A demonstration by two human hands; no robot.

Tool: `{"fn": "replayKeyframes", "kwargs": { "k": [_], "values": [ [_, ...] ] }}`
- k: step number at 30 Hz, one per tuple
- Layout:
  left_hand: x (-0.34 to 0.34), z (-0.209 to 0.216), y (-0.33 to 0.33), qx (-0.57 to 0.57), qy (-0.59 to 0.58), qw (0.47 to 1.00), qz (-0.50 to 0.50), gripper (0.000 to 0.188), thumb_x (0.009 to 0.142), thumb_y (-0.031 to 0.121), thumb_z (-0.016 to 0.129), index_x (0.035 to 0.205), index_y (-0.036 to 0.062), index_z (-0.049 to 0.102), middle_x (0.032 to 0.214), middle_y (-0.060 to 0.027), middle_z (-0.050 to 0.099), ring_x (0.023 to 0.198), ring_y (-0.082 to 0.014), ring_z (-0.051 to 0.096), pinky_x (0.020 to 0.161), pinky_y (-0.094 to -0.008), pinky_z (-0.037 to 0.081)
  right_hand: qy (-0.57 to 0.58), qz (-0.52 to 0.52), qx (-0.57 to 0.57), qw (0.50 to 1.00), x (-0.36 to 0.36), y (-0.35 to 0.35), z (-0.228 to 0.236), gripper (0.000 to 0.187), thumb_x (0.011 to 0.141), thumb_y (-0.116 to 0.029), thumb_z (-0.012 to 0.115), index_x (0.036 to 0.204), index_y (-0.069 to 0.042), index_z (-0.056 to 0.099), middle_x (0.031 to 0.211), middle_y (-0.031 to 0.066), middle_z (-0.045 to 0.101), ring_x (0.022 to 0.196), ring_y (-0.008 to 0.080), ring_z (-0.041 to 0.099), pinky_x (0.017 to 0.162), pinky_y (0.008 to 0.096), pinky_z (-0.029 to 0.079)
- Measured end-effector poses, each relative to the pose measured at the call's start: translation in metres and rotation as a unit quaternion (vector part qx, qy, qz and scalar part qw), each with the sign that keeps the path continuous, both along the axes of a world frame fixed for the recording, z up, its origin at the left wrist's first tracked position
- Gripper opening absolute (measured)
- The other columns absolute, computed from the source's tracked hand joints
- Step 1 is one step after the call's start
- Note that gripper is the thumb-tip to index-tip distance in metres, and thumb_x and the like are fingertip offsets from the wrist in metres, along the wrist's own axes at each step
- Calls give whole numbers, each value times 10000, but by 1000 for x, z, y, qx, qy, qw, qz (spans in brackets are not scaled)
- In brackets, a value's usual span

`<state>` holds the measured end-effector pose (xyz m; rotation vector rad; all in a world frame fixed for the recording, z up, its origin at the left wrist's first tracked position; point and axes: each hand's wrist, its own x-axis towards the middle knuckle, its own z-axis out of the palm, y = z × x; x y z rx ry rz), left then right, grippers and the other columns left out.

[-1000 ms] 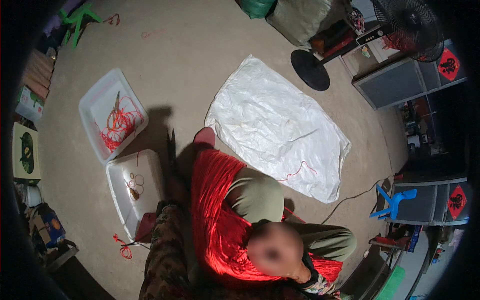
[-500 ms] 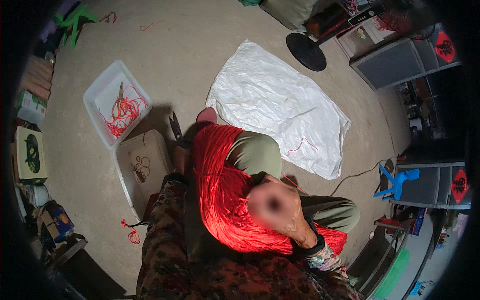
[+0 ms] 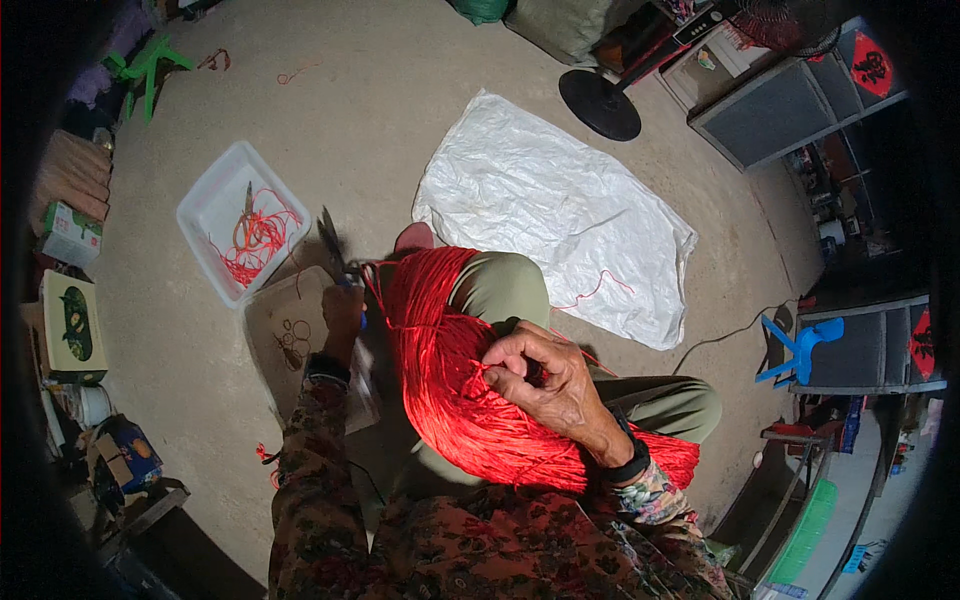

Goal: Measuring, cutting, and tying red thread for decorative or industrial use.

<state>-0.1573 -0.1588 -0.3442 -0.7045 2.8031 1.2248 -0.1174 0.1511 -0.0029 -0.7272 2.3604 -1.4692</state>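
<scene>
A thick bundle of shiny red cord (image 3: 450, 400) lies across my lap, curving from my knee down and round to the right. My right hand (image 3: 555, 390) is over the bundle, thumb and forefinger pinched on a strand of the red cord. To the left of the bundle, my left hand (image 3: 342, 312) is in shadow and closed round a pair of scissors (image 3: 331, 240), whose dark blades point away from me. A bit of blue handle shows beside that hand. Some red strands run from the bundle's upper end close to the scissors.
A white tub (image 3: 190, 225) at the left holds loose red cord and another cutting tool. Nearer stands a translucent bin (image 3: 268, 345) with several rings. A white woven sheet (image 3: 560, 220) covers the floor ahead, near a fan base (image 3: 600, 103). A blue stool (image 3: 802, 350) is at right.
My left hand and the scissors have shifted a little to the left, and the blades lean further left. The right hand stays over the bundle, its pinch now clear to see.
</scene>
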Motion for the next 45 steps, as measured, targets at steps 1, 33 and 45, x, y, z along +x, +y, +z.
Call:
{"fn": "replayKeyframes", "kwargs": {
  "k": [1, 33, 45],
  "values": [
    [2, 3, -12, -3, 30, 999, 10, 234, 705, 227, 651, 681, -5, 644, 668, -181, 649, 652, -322, 653, 637, -462, 488, 3, 11, 2, 1000, 1, -2, 2, 148, 797, -23, 686, 925, -50, 617, 715, -3, 417, 650, 102, 429, 600, 250, 369],
    [52, 127, -40, -402, -21, 914, -42, 145, 823, 139, 548, 773, 27, 625, 721, -130, 640, 663, -245, 646, 582, -353, 505, -186, -62, -54, 979, 2, 7, 6, 112, 909, -79, 576, 988, -23, 632, 839, -32, 568, 757, 45, 492, 668, 205, 411],
    [105, 360, 107, 154, 368, 901, -173, 181, 864, 49, 531, 1027, 5, 594, 679, -46, 583, 562, -117, 547, 508, -296, 443, -251, -51, -162, 953, 14, 8, 60, 287, 941, -140, 576, 1190, 2, 581, 998, 42, 619, 897, 85, 548, 810, 232, 448]
  ]
}}
